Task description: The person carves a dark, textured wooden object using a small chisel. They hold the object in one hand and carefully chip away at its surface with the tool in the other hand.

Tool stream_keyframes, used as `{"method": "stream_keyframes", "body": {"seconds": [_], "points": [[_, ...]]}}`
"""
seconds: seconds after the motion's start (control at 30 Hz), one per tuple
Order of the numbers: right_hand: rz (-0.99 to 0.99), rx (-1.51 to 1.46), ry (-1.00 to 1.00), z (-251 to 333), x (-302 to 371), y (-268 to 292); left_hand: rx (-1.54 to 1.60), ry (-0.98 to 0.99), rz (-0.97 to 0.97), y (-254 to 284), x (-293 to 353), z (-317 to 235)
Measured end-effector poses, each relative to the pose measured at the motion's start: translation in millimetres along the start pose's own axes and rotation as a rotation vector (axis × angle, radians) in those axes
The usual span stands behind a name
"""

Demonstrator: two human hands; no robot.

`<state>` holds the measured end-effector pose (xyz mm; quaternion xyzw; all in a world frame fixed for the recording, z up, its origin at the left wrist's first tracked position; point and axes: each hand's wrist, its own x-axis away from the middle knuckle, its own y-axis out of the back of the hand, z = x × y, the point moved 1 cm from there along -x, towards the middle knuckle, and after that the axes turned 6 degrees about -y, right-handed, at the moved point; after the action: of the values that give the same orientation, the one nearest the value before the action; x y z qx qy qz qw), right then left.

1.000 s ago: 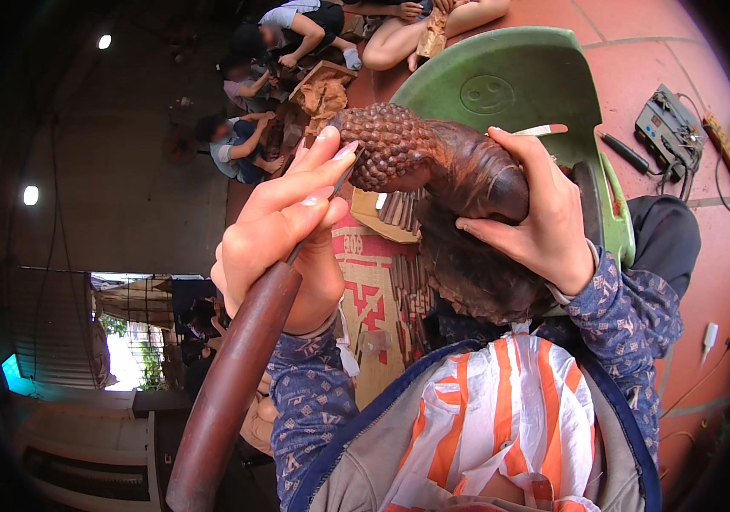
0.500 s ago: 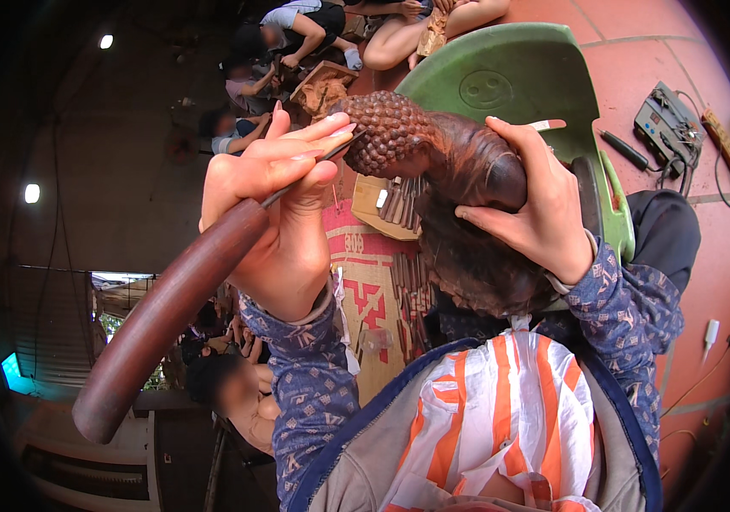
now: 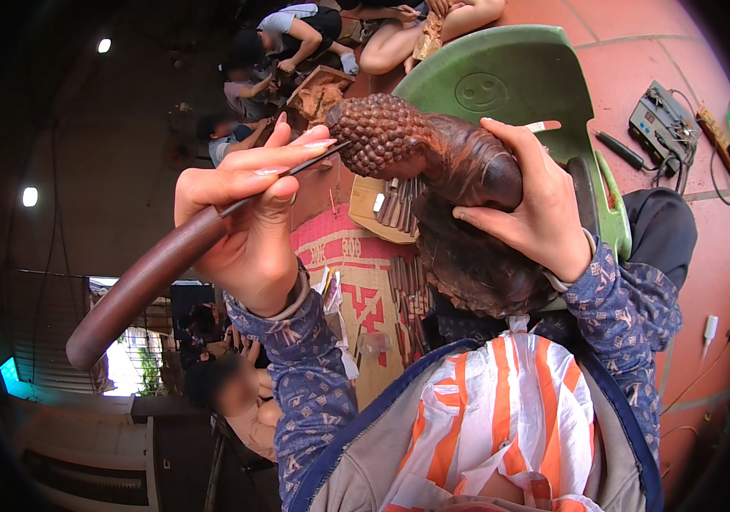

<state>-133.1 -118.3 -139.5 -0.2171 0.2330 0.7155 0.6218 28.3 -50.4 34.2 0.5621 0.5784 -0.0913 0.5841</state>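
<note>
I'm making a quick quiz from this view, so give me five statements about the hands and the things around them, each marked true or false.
1. The left hand holds a tool with a reddish-brown handle. True.
2. The right hand is empty. False: it grips the dark carved figure.
3. The figure's head is smooth all over. False: much of it is covered in small round knobs.
4. A smiling face is marked on the green chair. True.
5. The striped cloth on the person's front is blue and yellow. False: it is orange and white.
</note>
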Motion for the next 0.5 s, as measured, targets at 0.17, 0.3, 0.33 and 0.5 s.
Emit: {"method": "stream_keyframes", "body": {"seconds": [0.17,0.3,0.33,0.5], "points": [[0.009,0.007,-0.013,0.1,0.3,0.8,0.053,0.002,0.094,-2.0,-4.0,5.7],[0.008,0.008,-0.008,-0.5,-0.5,0.8,0.086,0.001,0.185,3.2,-12.4,6.3],[-0.008,0.007,0.003,-0.2,-0.9,0.7,0.091,0.001,0.213,5.2,-15.3,6.9],[-0.007,0.003,0.008,1.5,-0.9,-0.7,0.081,-0.008,0.363,12.3,-30.1,2.3]]}}
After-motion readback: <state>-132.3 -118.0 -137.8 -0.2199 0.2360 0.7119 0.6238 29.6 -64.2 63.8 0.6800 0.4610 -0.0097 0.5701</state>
